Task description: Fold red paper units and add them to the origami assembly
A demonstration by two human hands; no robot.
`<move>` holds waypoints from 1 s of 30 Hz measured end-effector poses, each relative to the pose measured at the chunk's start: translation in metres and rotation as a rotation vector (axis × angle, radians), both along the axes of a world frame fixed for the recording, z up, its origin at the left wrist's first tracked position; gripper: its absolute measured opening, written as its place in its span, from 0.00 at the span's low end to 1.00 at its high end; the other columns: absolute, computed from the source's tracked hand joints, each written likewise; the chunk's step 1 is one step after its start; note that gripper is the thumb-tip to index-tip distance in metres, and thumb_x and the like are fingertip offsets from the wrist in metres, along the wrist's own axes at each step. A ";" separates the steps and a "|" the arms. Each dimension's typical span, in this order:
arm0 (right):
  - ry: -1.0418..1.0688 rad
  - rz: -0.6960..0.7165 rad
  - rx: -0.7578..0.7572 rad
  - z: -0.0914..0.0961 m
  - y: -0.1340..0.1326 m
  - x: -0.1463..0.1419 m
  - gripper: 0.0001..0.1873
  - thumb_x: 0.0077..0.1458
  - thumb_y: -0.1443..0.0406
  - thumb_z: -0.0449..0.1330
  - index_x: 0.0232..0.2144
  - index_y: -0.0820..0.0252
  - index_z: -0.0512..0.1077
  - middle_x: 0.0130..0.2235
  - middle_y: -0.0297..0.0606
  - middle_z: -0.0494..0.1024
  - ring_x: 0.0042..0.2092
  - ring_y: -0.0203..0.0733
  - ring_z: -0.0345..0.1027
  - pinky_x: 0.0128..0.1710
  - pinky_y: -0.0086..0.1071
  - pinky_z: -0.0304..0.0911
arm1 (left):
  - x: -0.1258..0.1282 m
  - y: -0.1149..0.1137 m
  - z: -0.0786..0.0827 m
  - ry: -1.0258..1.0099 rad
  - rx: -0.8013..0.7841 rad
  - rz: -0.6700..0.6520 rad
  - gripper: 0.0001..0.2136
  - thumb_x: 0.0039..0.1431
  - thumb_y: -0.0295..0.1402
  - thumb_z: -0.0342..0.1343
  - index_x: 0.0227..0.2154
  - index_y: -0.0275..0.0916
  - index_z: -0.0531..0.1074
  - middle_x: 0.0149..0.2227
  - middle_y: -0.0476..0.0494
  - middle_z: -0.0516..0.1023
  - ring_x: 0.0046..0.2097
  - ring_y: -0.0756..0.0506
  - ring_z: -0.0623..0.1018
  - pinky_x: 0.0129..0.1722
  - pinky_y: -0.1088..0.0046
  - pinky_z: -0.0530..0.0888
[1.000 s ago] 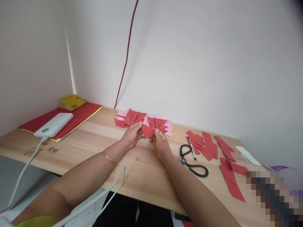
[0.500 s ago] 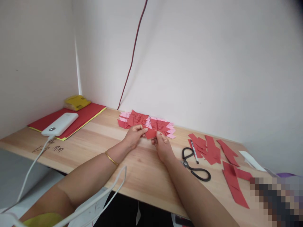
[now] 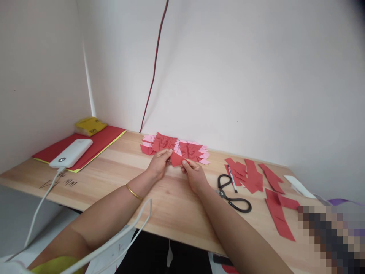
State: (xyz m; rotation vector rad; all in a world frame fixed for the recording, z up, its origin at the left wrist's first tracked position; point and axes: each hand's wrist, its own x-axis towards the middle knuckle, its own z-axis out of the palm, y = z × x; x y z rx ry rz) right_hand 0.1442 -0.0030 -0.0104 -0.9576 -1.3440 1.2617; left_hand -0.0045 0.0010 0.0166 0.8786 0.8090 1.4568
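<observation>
A small folded red paper piece [image 3: 176,158] is pinched between my two hands over the wooden table [image 3: 119,167]. My left hand [image 3: 159,163] grips its left side, fingers closed; a gold bangle sits on that wrist. My right hand [image 3: 193,174] pinches its right edge with thumb and fingers. Just behind the hands, by the wall, lies a pile of folded red and pink paper pieces [image 3: 176,146].
Black scissors [image 3: 232,194] and a pen [image 3: 232,178] lie right of my right hand, with red paper strips [image 3: 256,179] beyond. At far left, a white power bank [image 3: 71,153] with a cable rests on red sheets [image 3: 97,140], by a yellow packet [image 3: 89,126].
Both hands have kept hold of the red piece, shifting their fingers on it slightly. The view swayed a little right, then back left.
</observation>
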 end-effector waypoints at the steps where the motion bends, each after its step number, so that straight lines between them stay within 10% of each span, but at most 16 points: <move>1: 0.001 -0.005 -0.004 0.001 0.000 0.000 0.16 0.50 0.52 0.58 0.29 0.60 0.73 0.24 0.32 0.67 0.28 0.34 0.58 0.30 0.28 0.56 | 0.000 0.000 0.000 -0.006 0.001 -0.001 0.14 0.45 0.41 0.63 0.22 0.35 0.69 0.24 0.49 0.73 0.26 0.53 0.70 0.27 0.78 0.65; 30: -0.005 -0.072 -0.041 0.017 -0.008 0.002 0.17 0.45 0.53 0.61 0.30 0.61 0.73 0.19 0.27 0.61 0.24 0.32 0.51 0.26 0.28 0.49 | -0.002 -0.001 -0.005 0.237 0.029 0.052 0.14 0.42 0.38 0.65 0.18 0.36 0.66 0.20 0.52 0.68 0.25 0.53 0.66 0.28 0.76 0.63</move>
